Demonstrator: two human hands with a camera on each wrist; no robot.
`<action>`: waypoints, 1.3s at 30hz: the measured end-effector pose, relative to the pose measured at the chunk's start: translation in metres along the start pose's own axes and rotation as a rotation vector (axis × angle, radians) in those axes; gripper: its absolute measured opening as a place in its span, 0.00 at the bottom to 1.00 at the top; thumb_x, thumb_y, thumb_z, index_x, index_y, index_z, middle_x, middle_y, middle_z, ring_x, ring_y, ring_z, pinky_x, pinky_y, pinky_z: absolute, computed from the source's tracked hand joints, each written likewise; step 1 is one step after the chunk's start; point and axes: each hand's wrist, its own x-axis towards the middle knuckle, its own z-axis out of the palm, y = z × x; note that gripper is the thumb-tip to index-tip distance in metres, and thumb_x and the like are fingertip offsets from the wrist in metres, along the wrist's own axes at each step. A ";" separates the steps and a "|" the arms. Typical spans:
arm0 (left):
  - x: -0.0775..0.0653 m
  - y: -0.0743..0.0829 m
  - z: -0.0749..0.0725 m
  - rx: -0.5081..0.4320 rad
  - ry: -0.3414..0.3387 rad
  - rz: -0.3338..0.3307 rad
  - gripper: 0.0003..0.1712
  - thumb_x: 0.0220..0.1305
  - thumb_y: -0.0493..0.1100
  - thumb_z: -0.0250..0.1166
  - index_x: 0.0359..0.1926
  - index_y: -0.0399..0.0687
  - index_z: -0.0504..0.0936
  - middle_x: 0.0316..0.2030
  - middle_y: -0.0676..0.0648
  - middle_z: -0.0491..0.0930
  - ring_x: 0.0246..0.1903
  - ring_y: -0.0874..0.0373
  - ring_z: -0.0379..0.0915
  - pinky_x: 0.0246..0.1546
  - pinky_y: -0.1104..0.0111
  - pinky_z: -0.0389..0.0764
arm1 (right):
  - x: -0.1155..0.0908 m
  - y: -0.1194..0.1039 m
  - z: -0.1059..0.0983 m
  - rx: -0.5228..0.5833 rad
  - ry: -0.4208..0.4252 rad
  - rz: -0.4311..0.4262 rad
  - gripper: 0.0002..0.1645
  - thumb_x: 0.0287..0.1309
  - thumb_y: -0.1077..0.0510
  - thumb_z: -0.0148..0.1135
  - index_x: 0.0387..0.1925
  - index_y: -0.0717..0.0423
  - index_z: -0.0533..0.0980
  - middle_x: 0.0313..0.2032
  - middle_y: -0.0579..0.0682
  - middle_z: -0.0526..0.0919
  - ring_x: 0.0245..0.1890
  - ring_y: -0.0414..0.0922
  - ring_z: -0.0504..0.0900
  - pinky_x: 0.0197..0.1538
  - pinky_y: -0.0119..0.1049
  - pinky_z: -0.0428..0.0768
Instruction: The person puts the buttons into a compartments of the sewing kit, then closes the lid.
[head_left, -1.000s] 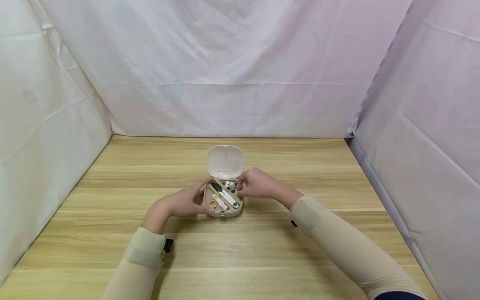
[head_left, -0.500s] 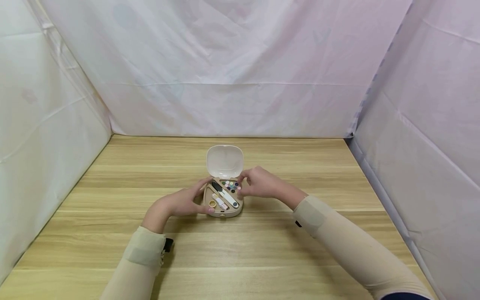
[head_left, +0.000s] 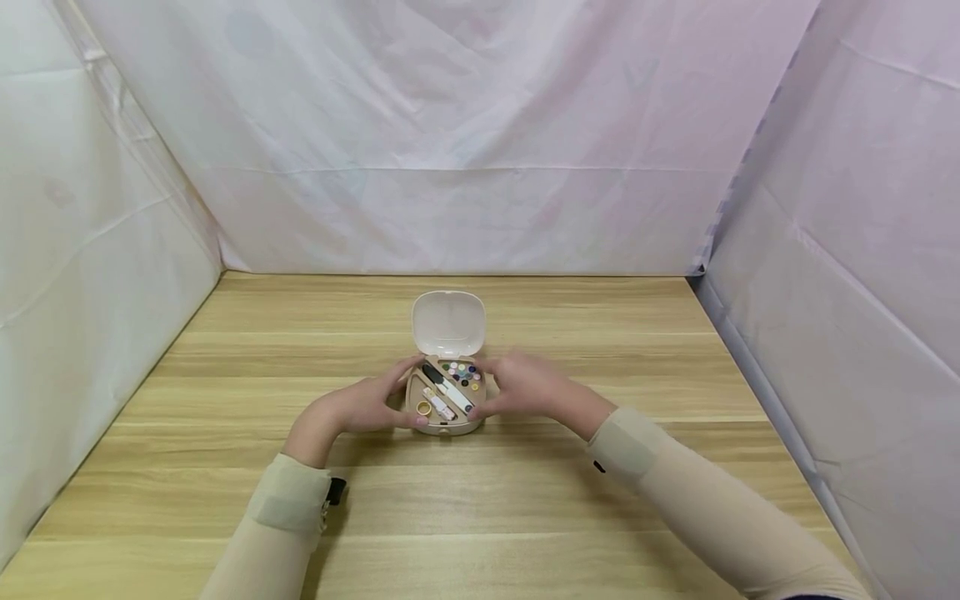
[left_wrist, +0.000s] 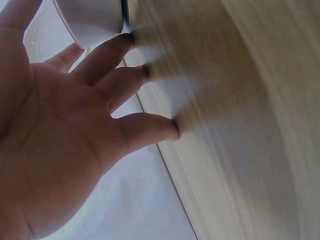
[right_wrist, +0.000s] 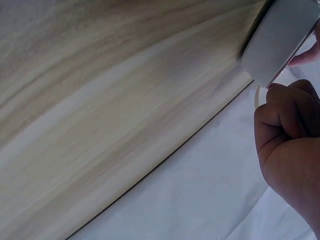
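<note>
A cream sewing box (head_left: 457, 429) lies on the table, its pale lid (head_left: 448, 323) tipped up at the back. Its tray holds coloured buttons (head_left: 463, 372), a white tool with a black end (head_left: 450, 388), a white-and-pink patterned strip (head_left: 439, 404) and a gold ring (head_left: 423, 408). My left hand (head_left: 367, 403) grips the box's left side, thumb at the front and index finger behind; its other fingers (left_wrist: 145, 132) spread down toward the table. On the right side my right hand (head_left: 528, 385), slightly blurred, spans the box between thumb and index finger. The right wrist view shows its other fingers (right_wrist: 287, 115) curled.
The wooden table (head_left: 450, 517) extends around the box. White cloth hangs as a back wall (head_left: 465, 150), with a left side wall (head_left: 97, 250) and a right side wall (head_left: 847, 250).
My right hand has gone from a fingertip pinch by the buttons to a wider thumb-and-index span on the box's right side. A yellow button now shows there. My left hand stays put.
</note>
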 end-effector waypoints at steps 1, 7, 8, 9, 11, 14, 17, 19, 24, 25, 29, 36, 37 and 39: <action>0.000 0.000 0.000 0.002 0.001 0.003 0.65 0.63 0.66 0.75 0.87 0.67 0.42 0.80 0.30 0.60 0.79 0.27 0.55 0.78 0.30 0.57 | 0.000 -0.001 0.001 0.004 -0.002 0.013 0.61 0.52 0.30 0.79 0.80 0.51 0.67 0.15 0.37 0.59 0.17 0.36 0.59 0.22 0.32 0.63; 0.000 0.003 0.003 0.026 0.029 -0.011 0.65 0.62 0.68 0.75 0.87 0.66 0.43 0.83 0.33 0.56 0.79 0.28 0.57 0.78 0.32 0.60 | 0.000 -0.001 0.003 0.064 0.014 0.090 0.61 0.50 0.32 0.82 0.80 0.48 0.66 0.19 0.42 0.70 0.20 0.38 0.62 0.26 0.34 0.68; 0.001 0.004 0.003 0.031 0.037 -0.017 0.65 0.61 0.68 0.75 0.87 0.65 0.44 0.83 0.34 0.56 0.79 0.29 0.58 0.78 0.33 0.60 | 0.000 0.000 0.003 0.066 0.021 0.101 0.61 0.50 0.32 0.82 0.80 0.46 0.67 0.24 0.44 0.79 0.23 0.38 0.67 0.29 0.35 0.73; 0.002 0.005 0.004 0.042 0.044 -0.020 0.66 0.61 0.68 0.75 0.87 0.64 0.45 0.83 0.34 0.57 0.79 0.29 0.58 0.78 0.33 0.61 | -0.001 0.001 0.003 0.064 0.029 0.111 0.60 0.49 0.32 0.82 0.80 0.44 0.67 0.32 0.47 0.86 0.27 0.38 0.72 0.34 0.37 0.78; 0.005 0.009 0.005 0.068 0.056 -0.031 0.65 0.61 0.68 0.76 0.87 0.64 0.46 0.83 0.34 0.57 0.79 0.29 0.59 0.77 0.33 0.62 | -0.002 0.005 0.003 0.061 0.040 0.127 0.59 0.49 0.31 0.82 0.79 0.40 0.68 0.53 0.53 0.90 0.37 0.42 0.79 0.45 0.42 0.83; 0.009 0.017 0.007 0.137 0.073 -0.063 0.65 0.60 0.70 0.75 0.87 0.65 0.47 0.83 0.32 0.54 0.80 0.25 0.53 0.75 0.28 0.61 | -0.004 0.013 0.003 0.047 0.048 0.140 0.59 0.48 0.29 0.81 0.79 0.37 0.68 0.66 0.55 0.84 0.47 0.45 0.82 0.53 0.45 0.84; 0.012 0.025 0.011 0.217 0.090 -0.105 0.64 0.59 0.73 0.74 0.87 0.67 0.49 0.84 0.29 0.49 0.81 0.22 0.44 0.72 0.22 0.58 | -0.006 0.022 0.003 0.049 0.044 0.145 0.58 0.49 0.28 0.80 0.79 0.35 0.67 0.55 0.56 0.89 0.40 0.45 0.80 0.46 0.42 0.81; 0.016 0.032 0.013 0.261 0.100 -0.125 0.64 0.58 0.75 0.73 0.86 0.68 0.49 0.84 0.28 0.48 0.81 0.21 0.39 0.70 0.18 0.55 | -0.009 0.028 0.003 0.070 0.043 0.154 0.58 0.49 0.29 0.80 0.79 0.34 0.67 0.50 0.56 0.90 0.37 0.45 0.79 0.44 0.42 0.79; 0.025 0.047 0.016 0.295 0.110 -0.163 0.65 0.55 0.78 0.73 0.86 0.72 0.51 0.84 0.31 0.48 0.83 0.23 0.37 0.70 0.17 0.52 | -0.017 0.040 -0.001 0.133 0.054 0.173 0.58 0.49 0.30 0.81 0.79 0.34 0.67 0.63 0.60 0.86 0.46 0.46 0.82 0.55 0.48 0.83; 0.027 0.049 0.016 0.292 0.107 -0.166 0.64 0.55 0.77 0.73 0.86 0.73 0.51 0.84 0.31 0.48 0.83 0.23 0.37 0.70 0.17 0.51 | -0.019 0.042 -0.002 0.143 0.053 0.181 0.58 0.49 0.30 0.81 0.79 0.34 0.67 0.62 0.61 0.86 0.46 0.46 0.82 0.57 0.49 0.83; 0.031 0.057 0.018 0.274 0.096 -0.150 0.65 0.54 0.77 0.74 0.86 0.72 0.52 0.84 0.31 0.48 0.82 0.23 0.38 0.70 0.17 0.51 | -0.024 0.050 -0.003 0.170 0.061 0.203 0.57 0.50 0.31 0.81 0.79 0.35 0.68 0.58 0.62 0.86 0.45 0.48 0.81 0.56 0.50 0.82; 0.033 0.062 0.029 0.236 0.101 -0.135 0.66 0.52 0.75 0.77 0.85 0.74 0.51 0.84 0.35 0.51 0.83 0.26 0.38 0.72 0.18 0.45 | -0.043 0.048 0.001 0.250 0.078 0.296 0.56 0.49 0.33 0.83 0.78 0.27 0.67 0.75 0.58 0.75 0.70 0.56 0.78 0.71 0.61 0.77; 0.032 0.063 0.030 0.228 0.103 -0.133 0.66 0.52 0.74 0.77 0.85 0.75 0.51 0.85 0.36 0.51 0.84 0.26 0.37 0.73 0.18 0.44 | -0.046 0.046 0.002 0.254 0.084 0.305 0.56 0.49 0.33 0.83 0.78 0.27 0.68 0.75 0.58 0.75 0.70 0.56 0.78 0.72 0.62 0.76; 0.030 0.063 0.033 0.216 0.111 -0.127 0.65 0.52 0.73 0.78 0.85 0.75 0.53 0.84 0.37 0.53 0.84 0.26 0.37 0.72 0.18 0.43 | -0.049 0.043 0.004 0.268 0.098 0.321 0.56 0.48 0.35 0.84 0.78 0.28 0.69 0.75 0.58 0.75 0.72 0.57 0.76 0.72 0.63 0.76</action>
